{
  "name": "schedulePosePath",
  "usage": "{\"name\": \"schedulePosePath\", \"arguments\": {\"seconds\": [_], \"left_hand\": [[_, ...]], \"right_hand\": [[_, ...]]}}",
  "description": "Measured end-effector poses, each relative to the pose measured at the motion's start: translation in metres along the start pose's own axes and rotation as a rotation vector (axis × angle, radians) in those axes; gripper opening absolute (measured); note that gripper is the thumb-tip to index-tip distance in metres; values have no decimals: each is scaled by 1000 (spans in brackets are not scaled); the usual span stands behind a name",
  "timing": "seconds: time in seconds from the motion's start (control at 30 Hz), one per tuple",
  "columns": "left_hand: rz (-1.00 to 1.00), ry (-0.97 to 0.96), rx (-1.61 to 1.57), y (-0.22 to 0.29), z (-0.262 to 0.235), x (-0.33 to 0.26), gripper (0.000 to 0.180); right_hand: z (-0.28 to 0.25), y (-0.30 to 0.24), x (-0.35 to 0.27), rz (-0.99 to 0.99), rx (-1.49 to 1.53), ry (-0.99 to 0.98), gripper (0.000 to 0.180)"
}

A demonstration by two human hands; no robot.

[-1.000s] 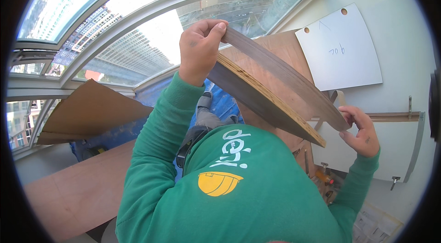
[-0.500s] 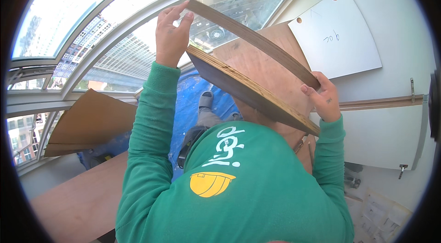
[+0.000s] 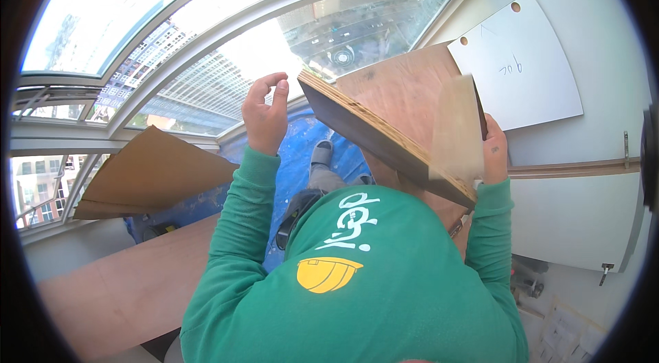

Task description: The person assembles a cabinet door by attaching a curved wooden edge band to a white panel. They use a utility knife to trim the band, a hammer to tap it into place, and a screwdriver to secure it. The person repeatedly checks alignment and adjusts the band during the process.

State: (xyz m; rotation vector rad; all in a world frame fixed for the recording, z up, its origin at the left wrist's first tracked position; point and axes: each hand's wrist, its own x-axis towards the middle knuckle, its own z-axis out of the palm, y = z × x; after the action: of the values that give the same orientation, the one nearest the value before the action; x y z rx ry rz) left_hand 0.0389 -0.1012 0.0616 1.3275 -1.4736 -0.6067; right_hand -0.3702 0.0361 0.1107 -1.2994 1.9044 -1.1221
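My left hand (image 3: pixel 266 116) is raised at the upper end of a thick plywood board (image 3: pixel 391 145), with a small gap between them. Its thumb and fingers stand apart and hold nothing. The board leans across in front of me, its layered edge up and its dark face toward me. To the right, my right hand (image 3: pixel 494 154) grips a thin wood strip (image 3: pixel 456 126), which is smeared by motion and overlaps the board's right end. Part of the right hand's fingers is hidden behind the strip.
Behind the board stands a reddish plywood sheet (image 3: pixel 398 82), and a white panel with two holes (image 3: pixel 525 71) leans at the right wall. Brown cardboard (image 3: pixel 147 178) and a long plywood plank (image 3: pixel 130 280) lie left. Blue sheeting (image 3: pixel 292 136) covers the floor. Windows curve along the far side.
My left hand has let go of the wood strip's far end. The strip has swung round to the right, now in the right hand alone. The view has shifted slightly.
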Motion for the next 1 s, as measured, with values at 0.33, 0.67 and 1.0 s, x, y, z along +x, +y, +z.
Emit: {"name": "schedulePosePath", "arguments": {"seconds": [0.33, 0.67, 1.0], "left_hand": [[171, -46, 29, 12, 6, -1, 20], [508, -170, 211, 14, -4, 21, 16], [274, -53, 15, 7, -10, 12, 7]], "right_hand": [[-2, -1, 3, 173, -236, 2, 47], [1, 12, 0, 155, -273, -52, 49], [3, 16, 0, 124, -279, -30, 49]]}}
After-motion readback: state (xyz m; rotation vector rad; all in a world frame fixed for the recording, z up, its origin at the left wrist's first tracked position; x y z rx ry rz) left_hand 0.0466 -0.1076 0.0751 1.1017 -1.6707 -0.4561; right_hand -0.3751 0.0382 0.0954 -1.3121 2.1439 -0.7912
